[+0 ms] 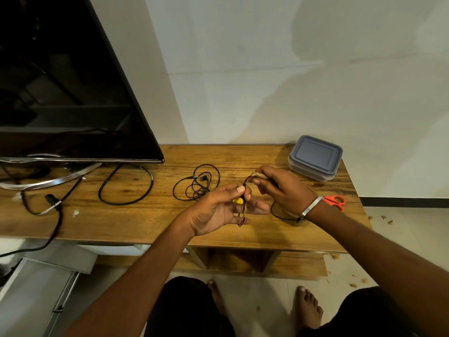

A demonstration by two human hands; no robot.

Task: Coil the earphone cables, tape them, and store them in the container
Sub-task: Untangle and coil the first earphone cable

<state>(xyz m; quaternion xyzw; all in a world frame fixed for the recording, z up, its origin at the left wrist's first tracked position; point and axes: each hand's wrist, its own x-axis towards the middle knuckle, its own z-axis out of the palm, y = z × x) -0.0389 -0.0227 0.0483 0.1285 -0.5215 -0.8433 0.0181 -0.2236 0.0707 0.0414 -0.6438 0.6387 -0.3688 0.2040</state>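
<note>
Hands at mid-task, taping the first coil above the counter.

The left hand pinches a small coil with a yellow earbud between thumb and fingers, its grip narrow; the right hand pinches a strip of tape at the coil's top. A loose black loop lies under the right wrist, its source unclear. Scissors lie just beyond that wrist. Farther back a second black earphone lies uncoiled, and the container sits lidded at the far right. By this judgement, one coil is nearly bound; the other cable, plus opening and filling, remain.
</note>
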